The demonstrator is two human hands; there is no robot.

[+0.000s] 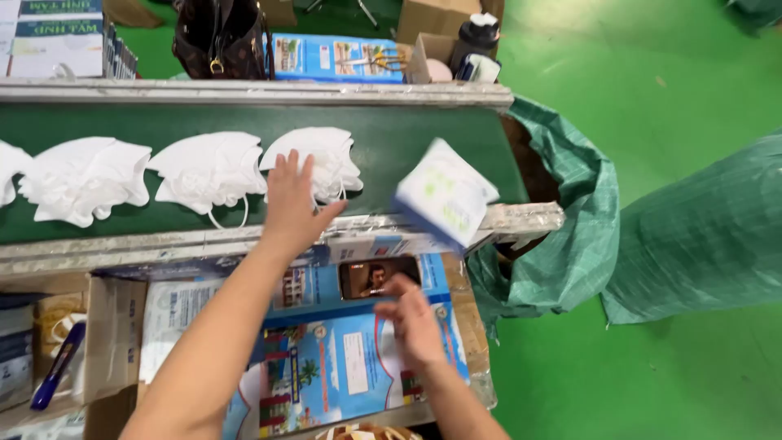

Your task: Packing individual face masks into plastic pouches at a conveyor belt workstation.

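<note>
My left hand [292,204] reaches over the near rail of a green conveyor belt [423,138], fingers spread, resting on a stack of white face masks [319,159]. Two more mask stacks [208,171] [81,179] lie to its left on the belt. My right hand [411,318] hovers with loose fingers above blue printed cartons [342,367], holding nothing. A blurred white and blue box [444,195] is in the air above the belt's right end, apart from both hands. A phone [379,277] with a lit screen lies on the cartons.
A green woven sack [570,220] hangs open at the belt's right end, with another green bundle [709,236] beside it. A dark handbag [220,37], a blue box and a bottle [476,37] stand behind the belt. A cardboard box with a blue pen [57,367] sits at left.
</note>
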